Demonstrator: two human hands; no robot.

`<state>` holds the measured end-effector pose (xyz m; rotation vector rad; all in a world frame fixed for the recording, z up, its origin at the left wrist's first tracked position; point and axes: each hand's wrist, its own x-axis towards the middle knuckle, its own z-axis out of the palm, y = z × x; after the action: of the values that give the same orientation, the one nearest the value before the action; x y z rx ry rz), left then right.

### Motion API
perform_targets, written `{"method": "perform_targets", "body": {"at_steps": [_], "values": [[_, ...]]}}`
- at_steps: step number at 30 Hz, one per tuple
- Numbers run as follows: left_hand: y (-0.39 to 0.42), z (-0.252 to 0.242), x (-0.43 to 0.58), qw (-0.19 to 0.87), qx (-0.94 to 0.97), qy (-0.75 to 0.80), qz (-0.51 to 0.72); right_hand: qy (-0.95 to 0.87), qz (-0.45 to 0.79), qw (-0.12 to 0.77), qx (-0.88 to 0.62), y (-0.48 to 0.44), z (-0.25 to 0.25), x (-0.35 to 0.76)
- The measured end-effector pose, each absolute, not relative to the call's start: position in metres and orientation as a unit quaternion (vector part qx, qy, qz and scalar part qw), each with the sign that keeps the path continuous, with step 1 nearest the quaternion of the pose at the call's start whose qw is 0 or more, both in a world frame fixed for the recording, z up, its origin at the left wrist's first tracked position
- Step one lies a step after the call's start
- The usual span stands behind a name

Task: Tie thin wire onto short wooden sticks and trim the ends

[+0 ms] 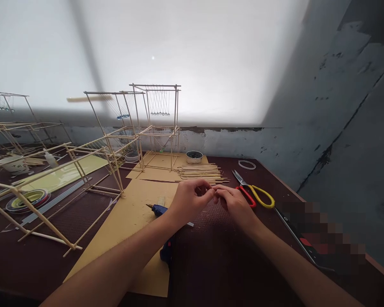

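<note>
My left hand (192, 197) and my right hand (236, 205) meet above the dark table, fingertips nearly touching. Thumb and fingers are pinched on both sides, and whatever lies between them is too small to make out. Under my left wrist is a blue glue gun (159, 209), its nozzle pointing left and its body partly hidden by my forearm. Beyond the hands lies a bundle of thin wooden sticks (200, 172). Scissors (261, 197) with one red and one yellow handle rest just right of my right hand.
Wooden stick frames (113, 143) with hanging glass beads (160, 114) fill the left and back. Tan cardboard (141, 192) lies under the glue gun. A round tin (194, 158) and a tape ring (247, 165) stand toward the wall. A white cup (13, 165) is far left.
</note>
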<state>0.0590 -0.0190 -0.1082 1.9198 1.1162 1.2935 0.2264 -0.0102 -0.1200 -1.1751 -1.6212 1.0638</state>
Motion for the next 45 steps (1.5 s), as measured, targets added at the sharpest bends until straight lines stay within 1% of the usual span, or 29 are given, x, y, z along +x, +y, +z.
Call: {"method": "perform_targets", "body": {"at_steps": [3,6,9,18,26,37,45], "values": [[-0.019,-0.109,0.058,0.216,0.732,0.433,0.479,-0.625,0.484,0.404,-0.461,-0.014,-0.116,0.225],[-0.02,-0.108,0.058,0.186,0.742,0.44,0.471,-0.606,0.561,0.369,-0.427,-0.018,-0.112,0.224],[-0.02,-0.106,0.057,0.165,0.745,0.451,0.462,-0.58,0.609,0.355,-0.408,-0.018,-0.112,0.224],[-0.017,-0.107,0.057,0.204,0.734,0.443,0.472,-0.588,0.597,0.351,-0.418,-0.018,-0.115,0.223],[-0.021,-0.104,0.058,0.252,0.734,0.421,0.469,-0.599,0.598,0.345,-0.405,-0.021,-0.114,0.223],[-0.014,-0.104,0.056,0.473,0.657,0.356,0.466,-0.613,0.585,0.347,-0.401,-0.023,-0.114,0.223],[-0.015,-0.101,0.052,0.496,0.647,0.38,0.437,-0.621,0.588,0.342,-0.389,-0.023,-0.113,0.224]]}}
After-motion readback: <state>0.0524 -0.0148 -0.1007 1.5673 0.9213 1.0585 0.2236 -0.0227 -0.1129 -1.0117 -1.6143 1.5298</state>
